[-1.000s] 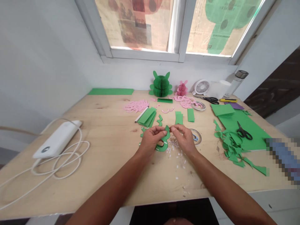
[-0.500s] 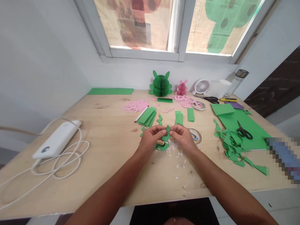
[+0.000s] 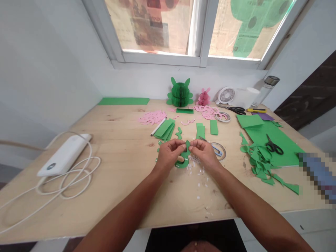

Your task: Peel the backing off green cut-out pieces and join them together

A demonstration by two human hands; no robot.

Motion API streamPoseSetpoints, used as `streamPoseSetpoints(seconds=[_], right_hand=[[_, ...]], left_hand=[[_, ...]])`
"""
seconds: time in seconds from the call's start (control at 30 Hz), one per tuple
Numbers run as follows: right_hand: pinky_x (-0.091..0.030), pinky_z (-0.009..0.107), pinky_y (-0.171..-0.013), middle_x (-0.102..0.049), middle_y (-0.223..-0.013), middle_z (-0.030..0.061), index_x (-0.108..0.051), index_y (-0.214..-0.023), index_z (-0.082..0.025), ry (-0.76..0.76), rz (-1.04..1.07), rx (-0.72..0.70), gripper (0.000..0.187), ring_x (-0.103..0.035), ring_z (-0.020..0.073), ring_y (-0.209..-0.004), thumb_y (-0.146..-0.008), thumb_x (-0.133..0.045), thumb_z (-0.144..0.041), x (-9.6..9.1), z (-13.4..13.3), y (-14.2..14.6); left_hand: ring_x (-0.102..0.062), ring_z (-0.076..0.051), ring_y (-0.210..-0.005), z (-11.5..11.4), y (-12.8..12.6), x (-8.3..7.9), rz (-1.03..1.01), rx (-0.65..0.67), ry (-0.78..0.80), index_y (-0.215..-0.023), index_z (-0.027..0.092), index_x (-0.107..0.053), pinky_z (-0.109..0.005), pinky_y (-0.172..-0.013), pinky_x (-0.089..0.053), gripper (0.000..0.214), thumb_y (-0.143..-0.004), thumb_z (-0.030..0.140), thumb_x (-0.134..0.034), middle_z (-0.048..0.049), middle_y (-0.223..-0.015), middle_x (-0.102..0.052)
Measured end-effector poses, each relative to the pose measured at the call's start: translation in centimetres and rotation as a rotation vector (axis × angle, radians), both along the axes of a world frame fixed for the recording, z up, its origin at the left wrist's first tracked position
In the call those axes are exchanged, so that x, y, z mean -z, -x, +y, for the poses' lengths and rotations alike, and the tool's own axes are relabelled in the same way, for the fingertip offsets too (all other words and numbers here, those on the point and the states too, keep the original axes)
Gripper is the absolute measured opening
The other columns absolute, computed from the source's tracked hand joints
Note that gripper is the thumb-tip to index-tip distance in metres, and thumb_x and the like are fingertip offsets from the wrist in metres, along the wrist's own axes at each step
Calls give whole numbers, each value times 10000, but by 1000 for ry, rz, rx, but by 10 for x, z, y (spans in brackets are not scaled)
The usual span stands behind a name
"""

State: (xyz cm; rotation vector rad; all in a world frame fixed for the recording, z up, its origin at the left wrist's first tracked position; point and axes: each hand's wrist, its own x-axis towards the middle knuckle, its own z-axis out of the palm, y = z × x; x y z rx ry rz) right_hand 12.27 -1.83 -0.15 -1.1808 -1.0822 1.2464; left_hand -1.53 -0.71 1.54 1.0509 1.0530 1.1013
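Between my two hands is a small curved green paper cutout (image 3: 187,149), gripped at its upper end. My left hand (image 3: 170,154) pinches it from the left, thumb and finger together. From the right, my right hand (image 3: 204,153) pinches the same cutout. Just below lies another green cutout (image 3: 185,163) with small white strips on it. More green pieces lie partly hidden behind my left hand. White paper bits (image 3: 198,175) are scattered by my right hand, and a tape roll (image 3: 222,151) with a blue tool sits beyond it.
Folded green papers (image 3: 165,129), pink cutouts (image 3: 152,117) and a green honeycomb figure (image 3: 180,95) stand or lie farther back. At right are black scissors (image 3: 274,145) on green sheets (image 3: 285,154) and green scraps (image 3: 261,161). A white power bank (image 3: 64,154) with cables lies left.
The view has shifted very slightly. Both hands keep their pinch on the green cutout, with only small finger movement.
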Motion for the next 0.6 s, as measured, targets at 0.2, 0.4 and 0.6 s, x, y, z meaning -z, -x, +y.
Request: streamPoseSetpoints(seconds=[0.2, 0.4, 0.6], right_hand=[[-310, 228, -510, -545, -576, -44, -589, -676, -168, 63, 122, 10, 174, -436, 85, -504, -592, -701, -272, -6, 0, 0], [-285, 221, -482, -508, -542, -54, -583, -668, -169, 32, 65, -15, 150, -406, 76, -485, -611, -682, -265, -4, 0, 0], [-300, 215, -476, -501, -558, -42, -575, -675, -162, 3, -56, -13, 139, -413, 83, -508, -628, -654, -267, -2, 0, 1]], left_hand=[[-520, -89, -532, 3, 4, -2, -141, 145, 91, -749, 128, -664, -189, -454, -443, 253, -611, 336, -704, -32, -656, -604], [-478, -71, -440, -1, 0, -3, -11, 11, 68, -715, 128, -656, -186, -397, -423, 239, -540, 270, -735, -1, -576, -598], [-478, -78, -421, 0, -2, -1, 21, -11, 53, -659, 136, -615, -200, -390, -434, 186, -532, 250, -689, 14, -534, -576]])
